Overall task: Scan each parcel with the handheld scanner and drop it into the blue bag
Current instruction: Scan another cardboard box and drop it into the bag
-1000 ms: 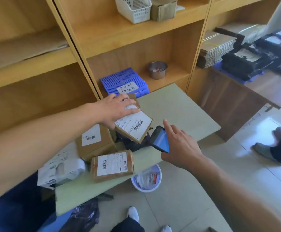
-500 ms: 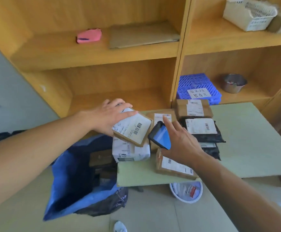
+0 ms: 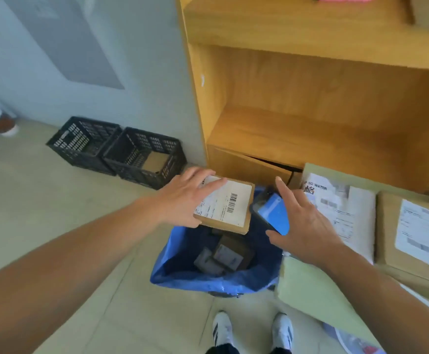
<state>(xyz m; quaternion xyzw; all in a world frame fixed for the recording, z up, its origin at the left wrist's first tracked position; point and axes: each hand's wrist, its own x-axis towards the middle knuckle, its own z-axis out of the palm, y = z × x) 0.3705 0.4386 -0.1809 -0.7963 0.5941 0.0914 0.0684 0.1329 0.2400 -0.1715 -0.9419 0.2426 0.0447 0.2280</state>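
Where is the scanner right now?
Head view, just right of centre: the scanner is in the right hand, beside the parcel in the left hand, above the blue bag.

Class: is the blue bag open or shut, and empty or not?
Open, not empty: the blue bag gapes upward, and a few parcels lie inside at the bottom.

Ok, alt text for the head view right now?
The left hand holds a flat brown cardboard parcel with a white label over the open blue bag, where other parcels lie. The right hand holds the black handheld scanner beside it; more parcels wait on the green table.
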